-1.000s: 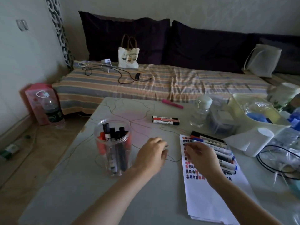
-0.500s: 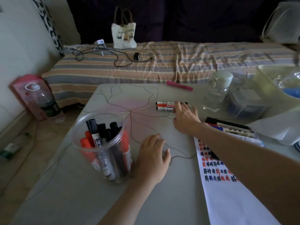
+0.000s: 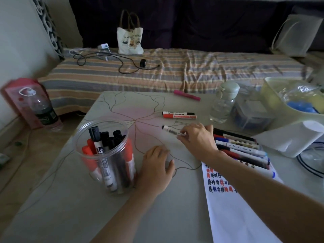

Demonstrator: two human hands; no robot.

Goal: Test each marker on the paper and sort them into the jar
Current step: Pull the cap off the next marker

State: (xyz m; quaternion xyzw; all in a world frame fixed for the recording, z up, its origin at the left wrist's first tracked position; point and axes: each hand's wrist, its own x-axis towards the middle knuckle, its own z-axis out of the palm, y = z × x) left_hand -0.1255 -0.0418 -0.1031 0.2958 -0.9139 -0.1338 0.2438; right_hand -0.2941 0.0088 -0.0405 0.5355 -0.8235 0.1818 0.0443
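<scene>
A clear plastic jar (image 3: 105, 174) stands at the table's left with several red and black markers upright in it. My left hand (image 3: 156, 171) rests on the table just right of the jar, fingers relaxed. My right hand (image 3: 198, 137) pinches a white marker (image 3: 170, 130) with a black cap, held just above the table and pointing left. Two more markers (image 3: 178, 115), one black and one red, lie side by side farther back. A row of several markers (image 3: 242, 148) lies on the top of the white paper (image 3: 233, 213), which bears red, blue and black test marks.
A pink marker (image 3: 186, 95) lies near the table's far edge. A clear bottle (image 3: 223, 102), a plastic box (image 3: 250, 113), a pale basin (image 3: 287, 104) and a tissue roll (image 3: 298, 137) crowd the right side. A striped sofa runs behind the table.
My right hand reached to the markers at the back, then came back toward me with a black-capped marker pinched in its fingers. My left hand stayed beside the jar.
</scene>
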